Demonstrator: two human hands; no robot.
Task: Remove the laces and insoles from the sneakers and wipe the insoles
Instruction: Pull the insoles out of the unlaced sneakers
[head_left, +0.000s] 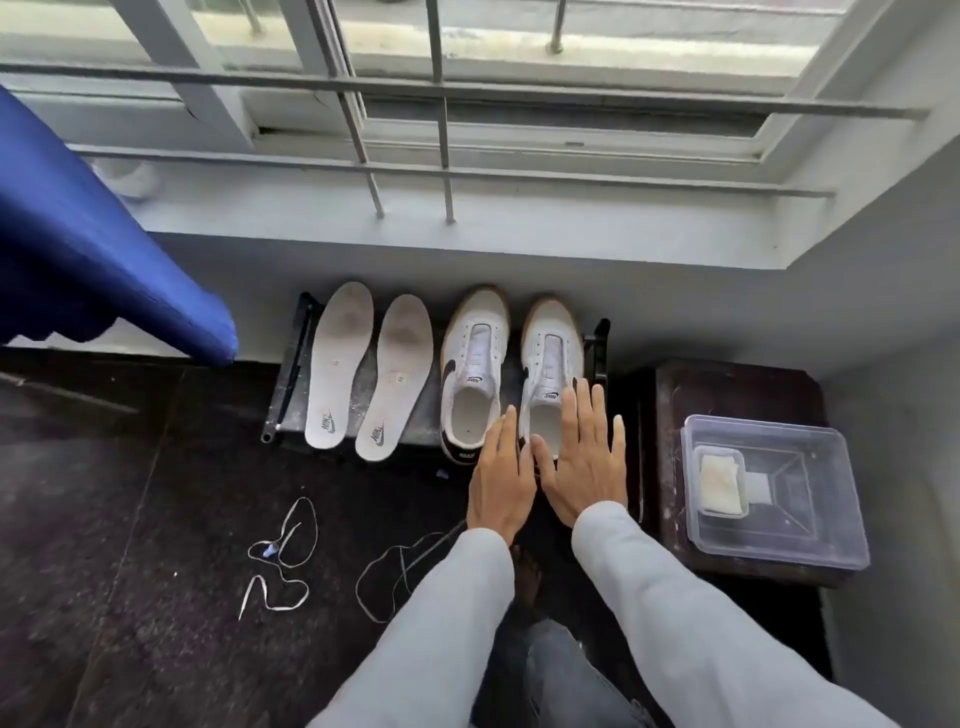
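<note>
Only readable thing is NIKE, all over: printed with a swoosh near the heel of the left insole (336, 364) and right insole (397, 379), on the tongues of the left sneaker (475, 364) and right sneaker (550, 343), plus the left sneaker's heel tab.

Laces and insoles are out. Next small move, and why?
Probably move the right hand to the whitish cloth in the clear tub: both insoles lie bare beside the sneakers and look stained, the laces are on the floor, and the left hand is flat and empty too.
</note>
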